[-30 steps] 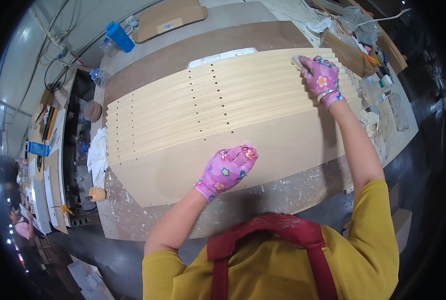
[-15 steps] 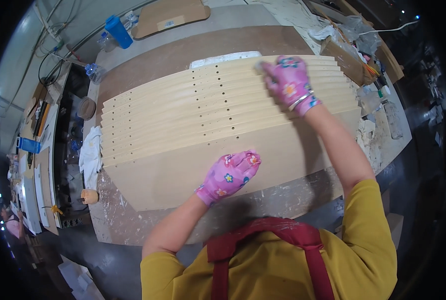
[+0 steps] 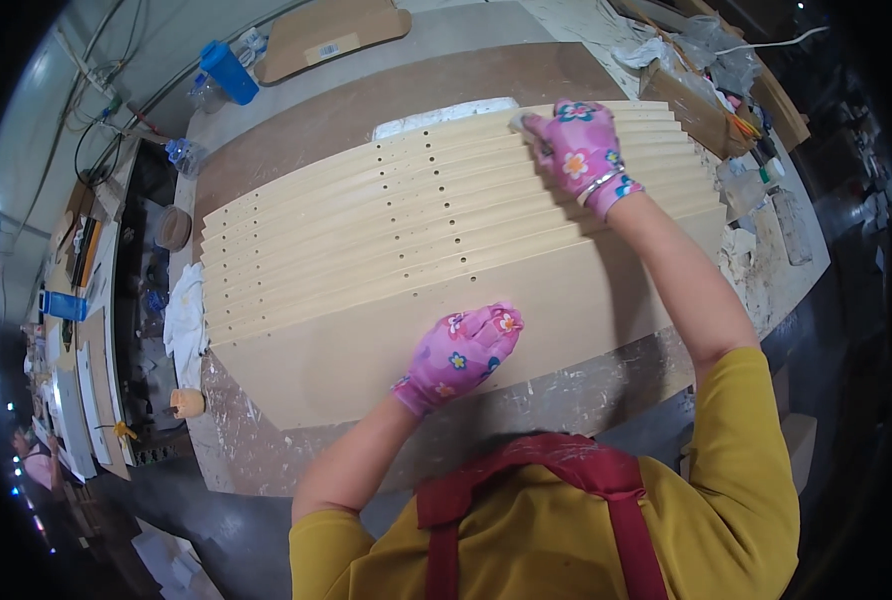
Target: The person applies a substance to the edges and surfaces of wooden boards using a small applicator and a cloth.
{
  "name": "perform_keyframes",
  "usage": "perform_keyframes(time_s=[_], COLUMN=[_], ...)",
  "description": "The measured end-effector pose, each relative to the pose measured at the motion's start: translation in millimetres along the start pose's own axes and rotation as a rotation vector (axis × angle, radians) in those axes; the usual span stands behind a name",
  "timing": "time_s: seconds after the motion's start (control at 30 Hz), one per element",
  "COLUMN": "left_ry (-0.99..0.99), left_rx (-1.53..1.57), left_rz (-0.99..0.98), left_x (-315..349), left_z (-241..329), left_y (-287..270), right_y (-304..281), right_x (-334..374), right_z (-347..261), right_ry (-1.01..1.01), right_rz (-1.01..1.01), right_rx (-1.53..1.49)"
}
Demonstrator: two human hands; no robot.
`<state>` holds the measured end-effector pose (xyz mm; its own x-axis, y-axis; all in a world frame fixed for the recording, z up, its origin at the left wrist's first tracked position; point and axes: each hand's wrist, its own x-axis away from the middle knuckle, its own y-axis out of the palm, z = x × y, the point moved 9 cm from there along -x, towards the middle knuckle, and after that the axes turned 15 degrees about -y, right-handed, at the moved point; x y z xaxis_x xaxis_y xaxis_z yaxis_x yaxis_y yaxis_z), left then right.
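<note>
Across the table (image 3: 231, 425), in the head view, pale boards (image 3: 326, 215) lay overlapped in steps. The right hand (image 3: 578, 150) gripped a small pale pad (image 3: 518, 122) at their far side; well apart, the left hand (image 3: 463, 350) curled at the front board (image 3: 316, 375), palm hidden. Light, even pressure along each board seemed best.

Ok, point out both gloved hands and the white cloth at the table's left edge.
Left hand (image 3: 456, 357), head view: middle of its gloved back.
Right hand (image 3: 579, 158), head view: middle of its gloved back.
White cloth (image 3: 184, 318), head view: middle of its crumpled visible surface.
</note>
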<state>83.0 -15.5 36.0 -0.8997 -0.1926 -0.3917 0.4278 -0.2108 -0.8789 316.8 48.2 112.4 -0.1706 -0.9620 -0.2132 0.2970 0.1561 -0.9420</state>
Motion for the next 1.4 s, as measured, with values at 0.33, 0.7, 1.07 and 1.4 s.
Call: perform_keyframes(time_s=[0.33,0.7,1.07,1.4], left_ry=[-0.004,-0.048,-0.004,0.013], left_rx=[0.109,0.149,-0.038,-0.048], left_rz=[-0.028,-0.037,0.082,0.105], left_x=[1,1,-7,-9], left_z=[-5,-9,8,11], left_y=[4,9,-6,-6], right_y=[-11,6,39,29], right_x=[13,43,59,66], right_z=[2,59,103,127], right_ry=[-0.127,-0.004,0.417,0.271], right_rz=[0.263,0.129,-0.071,0.064], right_rx=[0.016,-0.136,-0.7,-0.363])
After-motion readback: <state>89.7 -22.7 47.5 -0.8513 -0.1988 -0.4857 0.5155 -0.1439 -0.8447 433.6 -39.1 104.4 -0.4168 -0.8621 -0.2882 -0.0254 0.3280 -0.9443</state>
